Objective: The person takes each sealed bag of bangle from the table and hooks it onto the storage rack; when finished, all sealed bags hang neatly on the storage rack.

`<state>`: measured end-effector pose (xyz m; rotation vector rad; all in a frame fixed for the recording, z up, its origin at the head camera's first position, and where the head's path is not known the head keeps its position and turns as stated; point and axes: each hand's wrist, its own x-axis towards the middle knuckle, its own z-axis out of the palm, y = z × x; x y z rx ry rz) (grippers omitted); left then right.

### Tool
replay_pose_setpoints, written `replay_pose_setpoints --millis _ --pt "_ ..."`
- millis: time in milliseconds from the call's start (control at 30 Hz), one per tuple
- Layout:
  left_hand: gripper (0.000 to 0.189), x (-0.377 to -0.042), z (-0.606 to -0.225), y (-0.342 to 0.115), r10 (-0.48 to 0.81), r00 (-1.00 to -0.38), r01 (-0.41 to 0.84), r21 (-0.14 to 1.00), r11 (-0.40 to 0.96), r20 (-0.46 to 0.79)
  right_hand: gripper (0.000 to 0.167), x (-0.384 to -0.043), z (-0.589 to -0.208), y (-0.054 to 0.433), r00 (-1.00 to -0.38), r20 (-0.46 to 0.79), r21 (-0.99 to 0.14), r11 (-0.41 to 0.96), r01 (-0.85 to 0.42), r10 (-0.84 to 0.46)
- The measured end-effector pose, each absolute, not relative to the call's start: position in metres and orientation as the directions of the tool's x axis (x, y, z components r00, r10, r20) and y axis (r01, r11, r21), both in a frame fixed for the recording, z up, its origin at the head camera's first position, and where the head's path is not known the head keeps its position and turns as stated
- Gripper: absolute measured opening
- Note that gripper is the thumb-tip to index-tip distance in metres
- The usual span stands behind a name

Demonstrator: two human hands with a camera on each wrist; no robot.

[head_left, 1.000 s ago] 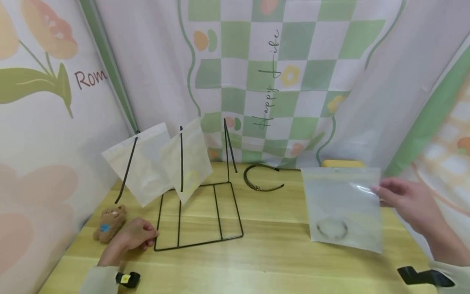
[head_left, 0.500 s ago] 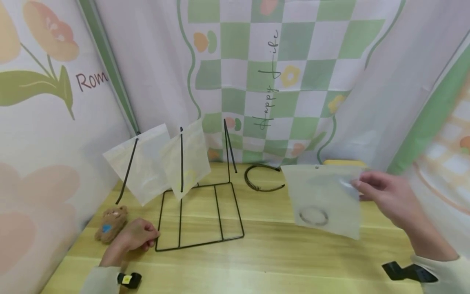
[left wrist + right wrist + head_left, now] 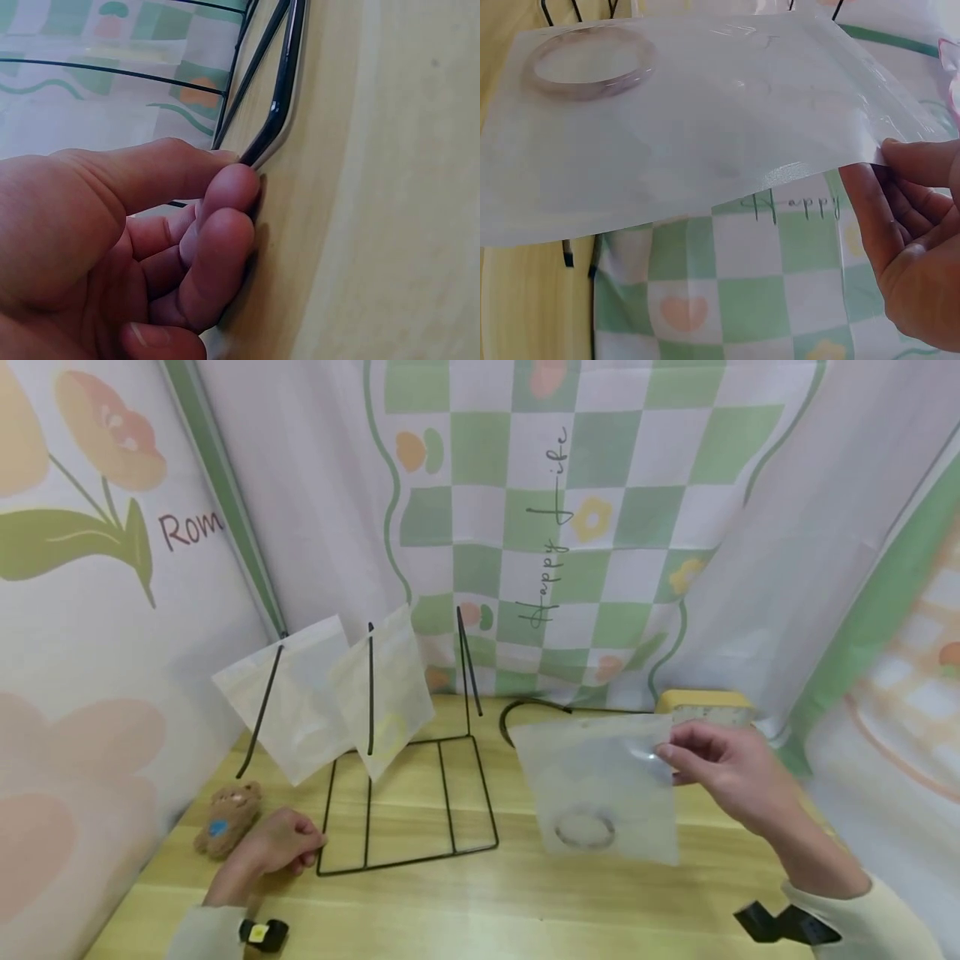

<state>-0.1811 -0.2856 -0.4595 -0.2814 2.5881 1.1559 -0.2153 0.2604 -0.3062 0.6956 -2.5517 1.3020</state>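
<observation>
Between thumb and fingers, my right hand (image 3: 723,768) pinches the side edge of a translucent plastic bag (image 3: 607,777), held above the table. A bangle (image 3: 589,64) lies inside that bag, near its bottom. My left hand (image 3: 281,842) pinches the front left corner of a black wire rack (image 3: 408,862), as the left wrist view shows up close. Two similar bags hang on the rack's left prongs: one bag (image 3: 292,693) at far left, and another bag (image 3: 405,693) with a yellow ring inside. The rack's right prong (image 3: 470,668) carries no bag.
A brown teddy bear (image 3: 231,818) lies beside my left wrist. Behind the held bag, a dark headband (image 3: 510,714) is partly hidden. A yellow box (image 3: 705,699) stands at the back right of the wooden table (image 3: 525,910), against a patterned curtain (image 3: 547,527).
My right hand has carried the bag with the bangle leftward, toward the rack, and it now covers part of the headband. The left hand has stayed at the rack's corner.
</observation>
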Motion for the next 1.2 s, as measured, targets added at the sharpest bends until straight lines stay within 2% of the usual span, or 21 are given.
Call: replay_pose_setpoints --millis 333,900,1200 --pt "0.017 -0.179 -0.462 -0.287 -0.059 -0.942 -0.285 0.695 0.660 -0.331 0.004 -0.215 -0.309 0.233 -0.845 0.371 -0.749 0.414 -0.517 -0.386" --pt "0.019 -0.179 -0.461 -0.286 -0.051 -0.944 -0.279 0.710 0.647 -0.325 0.005 -0.207 -0.294 0.195 -0.798 0.361 -0.777 0.318 -0.543 -0.482" --pt "0.018 -0.180 -0.462 -0.287 -0.050 -0.947 -0.273 0.711 0.648 -0.318 0.005 -0.216 -0.290 0.179 -0.770 0.389 -0.779 0.265 -0.568 -0.505"
